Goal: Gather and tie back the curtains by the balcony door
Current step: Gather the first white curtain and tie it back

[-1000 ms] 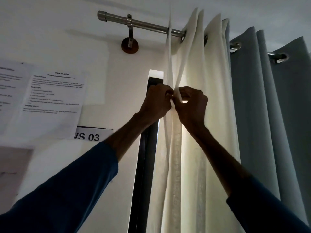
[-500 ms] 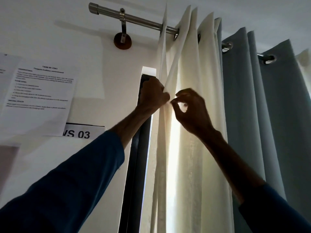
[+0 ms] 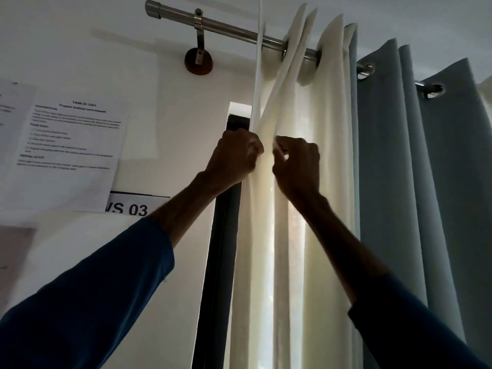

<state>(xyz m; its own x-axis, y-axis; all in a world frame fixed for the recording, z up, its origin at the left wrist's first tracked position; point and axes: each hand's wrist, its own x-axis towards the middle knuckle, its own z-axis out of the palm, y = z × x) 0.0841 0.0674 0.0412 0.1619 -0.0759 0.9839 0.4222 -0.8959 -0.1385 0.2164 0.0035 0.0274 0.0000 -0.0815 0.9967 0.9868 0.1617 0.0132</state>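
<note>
cream curtain (image 3: 336, 182) hangs bunched below the curtain rod (image 3: 229, 26). left hand (image 3: 234, 158) clenches its edge fold, right hand (image 3: 299, 169) pinches the next pleat. best draw pleats together evenly, grip tight before tying.

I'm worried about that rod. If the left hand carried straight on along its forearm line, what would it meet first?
Probably the cream curtain: the left hand grips its edge, and that line runs up and right into its folds, well below the rod. Depth is hard to judge.
</note>
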